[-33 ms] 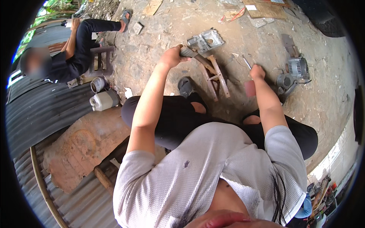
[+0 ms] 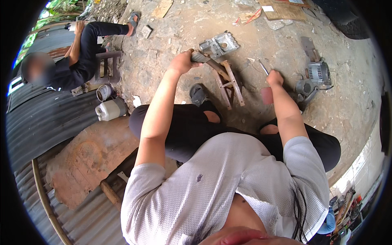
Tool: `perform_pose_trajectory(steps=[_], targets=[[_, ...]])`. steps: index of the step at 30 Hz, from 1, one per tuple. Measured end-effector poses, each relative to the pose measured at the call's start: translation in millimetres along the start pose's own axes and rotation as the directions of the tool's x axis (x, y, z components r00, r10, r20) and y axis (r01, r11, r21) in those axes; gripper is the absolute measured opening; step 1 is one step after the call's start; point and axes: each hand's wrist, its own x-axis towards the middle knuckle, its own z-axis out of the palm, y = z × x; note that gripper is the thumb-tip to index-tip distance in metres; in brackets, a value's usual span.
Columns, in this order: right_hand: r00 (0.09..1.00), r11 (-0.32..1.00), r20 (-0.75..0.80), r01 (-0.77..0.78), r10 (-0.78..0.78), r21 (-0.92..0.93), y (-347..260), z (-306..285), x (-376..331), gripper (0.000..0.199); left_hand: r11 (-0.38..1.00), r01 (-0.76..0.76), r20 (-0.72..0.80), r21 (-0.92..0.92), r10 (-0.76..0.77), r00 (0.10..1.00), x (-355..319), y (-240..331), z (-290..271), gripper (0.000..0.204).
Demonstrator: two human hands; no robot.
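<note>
My left hand (image 2: 181, 62) is closed around the end of a long grey-brown bar (image 2: 203, 58) with a ridged surface. The bar slants down to the right, its far end at a small rusty metal stand (image 2: 228, 83) with splayed legs. My right hand (image 2: 275, 78) is closed on a slim tool with a bright metal shaft (image 2: 263, 67), which points away and to the left; its grip is hidden in my fist, so I cannot tell its kind. A flat reddish piece (image 2: 266, 95) shows beside my right wrist.
A cast metal housing (image 2: 220, 44) lies beyond the bar. To the right sits a finned motor-like part (image 2: 318, 73). At left stand a white jug (image 2: 110, 109) and an open can (image 2: 105, 92). Another person (image 2: 77, 65) sits at far left. A rusty sheet (image 2: 92, 157) lies nearer me.
</note>
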Motion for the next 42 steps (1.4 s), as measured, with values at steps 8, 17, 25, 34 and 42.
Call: perform_pose_trajectory(steps=[8,17,25,34,42], targets=[[0.984,0.690,0.176,-0.108,-0.028,0.715,-12,34,2,0.032,1.000,-0.028,-0.009,0.005,0.028,1.000,10,-5,3,0.085],[0.912,0.514,0.182,0.037,-0.368,0.857,-67,-32,-52,0.031,0.996,0.033,-0.080,0.078,-0.027,0.996,4,-11,2,0.088],[0.949,0.595,-0.009,0.205,-0.314,0.777,-70,-42,-43,0.035,0.992,0.099,-0.145,0.080,-0.086,0.986,17,-45,13,0.081],[0.853,0.475,-0.030,0.320,-0.521,0.820,-99,-24,-62,0.036,0.995,0.083,-0.201,0.053,-0.070,0.977,19,-40,21,0.081],[0.891,0.539,-0.226,0.423,-0.395,0.728,-108,-26,-99,0.045,0.979,0.160,-0.193,0.125,-0.134,0.972,14,-6,14,0.079]])
